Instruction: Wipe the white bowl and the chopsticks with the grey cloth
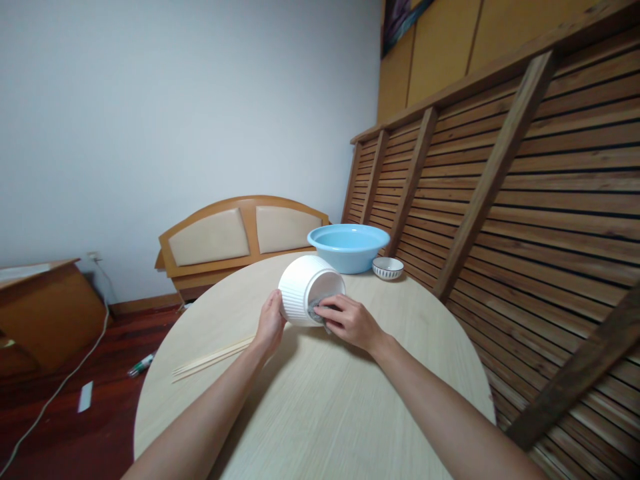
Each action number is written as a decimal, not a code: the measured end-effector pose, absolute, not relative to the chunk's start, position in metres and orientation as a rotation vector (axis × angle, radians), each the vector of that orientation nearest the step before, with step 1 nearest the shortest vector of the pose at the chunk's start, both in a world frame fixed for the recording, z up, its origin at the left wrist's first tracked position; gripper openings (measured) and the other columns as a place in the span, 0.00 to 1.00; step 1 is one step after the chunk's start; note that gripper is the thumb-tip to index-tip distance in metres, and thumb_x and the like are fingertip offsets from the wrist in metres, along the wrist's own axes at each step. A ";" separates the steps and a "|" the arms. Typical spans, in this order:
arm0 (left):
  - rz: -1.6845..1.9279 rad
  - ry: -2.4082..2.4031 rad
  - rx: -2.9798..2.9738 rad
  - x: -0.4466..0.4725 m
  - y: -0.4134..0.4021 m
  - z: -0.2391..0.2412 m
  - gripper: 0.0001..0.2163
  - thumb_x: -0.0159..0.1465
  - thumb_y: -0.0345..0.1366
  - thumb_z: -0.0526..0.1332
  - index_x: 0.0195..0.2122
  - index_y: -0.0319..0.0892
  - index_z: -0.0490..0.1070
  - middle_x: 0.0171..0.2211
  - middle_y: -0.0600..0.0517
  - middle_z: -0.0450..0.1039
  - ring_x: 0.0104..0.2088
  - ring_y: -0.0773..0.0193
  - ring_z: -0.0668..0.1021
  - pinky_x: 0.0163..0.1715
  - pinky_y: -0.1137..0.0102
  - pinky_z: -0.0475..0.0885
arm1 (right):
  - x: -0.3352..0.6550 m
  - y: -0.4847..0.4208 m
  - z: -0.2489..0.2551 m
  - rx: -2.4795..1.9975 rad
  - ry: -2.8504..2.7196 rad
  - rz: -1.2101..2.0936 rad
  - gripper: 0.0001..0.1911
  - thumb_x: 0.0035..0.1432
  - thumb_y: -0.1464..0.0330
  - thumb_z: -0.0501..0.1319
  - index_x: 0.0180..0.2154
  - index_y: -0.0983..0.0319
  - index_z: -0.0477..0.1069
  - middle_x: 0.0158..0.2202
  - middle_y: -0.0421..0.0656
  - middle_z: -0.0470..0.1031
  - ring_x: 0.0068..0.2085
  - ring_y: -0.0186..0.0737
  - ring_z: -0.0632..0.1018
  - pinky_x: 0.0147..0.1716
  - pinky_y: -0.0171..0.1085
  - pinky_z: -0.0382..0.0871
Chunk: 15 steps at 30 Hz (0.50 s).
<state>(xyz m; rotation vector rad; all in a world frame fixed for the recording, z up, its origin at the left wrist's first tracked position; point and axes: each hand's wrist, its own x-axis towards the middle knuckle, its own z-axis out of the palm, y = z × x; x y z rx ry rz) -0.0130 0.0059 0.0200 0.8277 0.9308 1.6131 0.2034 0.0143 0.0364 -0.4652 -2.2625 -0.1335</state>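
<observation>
A white ribbed bowl [295, 287] is tipped on its side above the round table, its round hollow end turned toward my right hand. I cannot tell whether that end is its mouth or its base. My left hand [271, 321] grips the bowl from the left, fingers partly hidden behind it. Pinched in the fingers of my right hand [350, 321] is a crumpled grey cloth [315, 309], pressed against the lower rim of the hollow end. Several thin wooden chopsticks [213, 359] lie on the table beside my left forearm.
At the far side of the table [320, 413] stands a light blue basin [350, 257], with a small patterned bowl [387, 268] to its right. Wooden slats [500, 200] lean along the right. A headboard [250, 233] stands behind; a cable [75, 377] crosses the floor at left.
</observation>
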 end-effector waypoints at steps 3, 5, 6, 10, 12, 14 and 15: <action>1.600 0.901 0.831 -0.013 0.007 0.020 0.23 0.53 0.54 0.69 0.39 0.39 0.71 0.33 0.53 0.73 0.31 0.66 0.72 0.29 0.73 0.68 | 0.201 0.017 0.036 -0.473 -2.185 -0.233 0.20 0.64 0.77 0.58 0.54 0.58 0.75 0.47 0.47 0.78 0.47 0.43 0.78 0.47 0.43 0.77; 1.596 0.885 0.844 -0.013 0.007 0.021 0.24 0.52 0.54 0.70 0.39 0.39 0.71 0.33 0.53 0.73 0.31 0.66 0.72 0.30 0.73 0.67 | 0.199 0.017 0.038 -0.472 -2.140 -0.284 0.19 0.65 0.77 0.58 0.54 0.59 0.75 0.47 0.48 0.78 0.47 0.44 0.78 0.47 0.43 0.77; 1.594 0.880 0.851 -0.013 0.007 0.021 0.24 0.52 0.54 0.71 0.38 0.39 0.71 0.33 0.53 0.73 0.31 0.66 0.72 0.30 0.73 0.67 | 0.199 0.017 0.038 -0.478 -2.123 -0.303 0.19 0.65 0.77 0.58 0.54 0.59 0.76 0.47 0.48 0.78 0.47 0.44 0.78 0.47 0.44 0.77; 1.580 0.872 0.868 -0.014 0.005 0.021 0.25 0.51 0.55 0.72 0.37 0.39 0.71 0.34 0.53 0.74 0.33 0.66 0.72 0.31 0.73 0.68 | 0.199 0.015 0.042 -0.543 -2.073 -0.366 0.19 0.66 0.77 0.59 0.55 0.57 0.76 0.47 0.48 0.78 0.47 0.44 0.78 0.47 0.44 0.78; 1.570 0.878 0.869 -0.014 0.005 0.022 0.26 0.50 0.56 0.72 0.37 0.39 0.71 0.34 0.52 0.73 0.33 0.66 0.72 0.31 0.73 0.68 | 0.200 0.015 0.043 -0.592 -2.041 -0.396 0.20 0.66 0.77 0.59 0.55 0.56 0.76 0.47 0.47 0.78 0.47 0.44 0.78 0.48 0.44 0.77; 1.563 0.886 0.870 -0.014 0.005 0.022 0.27 0.49 0.57 0.73 0.37 0.39 0.71 0.34 0.53 0.73 0.33 0.66 0.71 0.30 0.73 0.67 | 0.202 0.016 0.043 -0.653 -2.005 -0.408 0.20 0.66 0.77 0.59 0.55 0.55 0.77 0.47 0.47 0.78 0.47 0.44 0.78 0.49 0.45 0.77; 1.561 0.889 0.870 -0.014 0.005 0.022 0.27 0.48 0.57 0.73 0.37 0.39 0.71 0.34 0.53 0.73 0.33 0.66 0.71 0.30 0.73 0.67 | 0.203 0.017 0.043 -0.687 -1.988 -0.405 0.20 0.66 0.77 0.59 0.55 0.55 0.77 0.47 0.47 0.78 0.47 0.45 0.77 0.49 0.45 0.77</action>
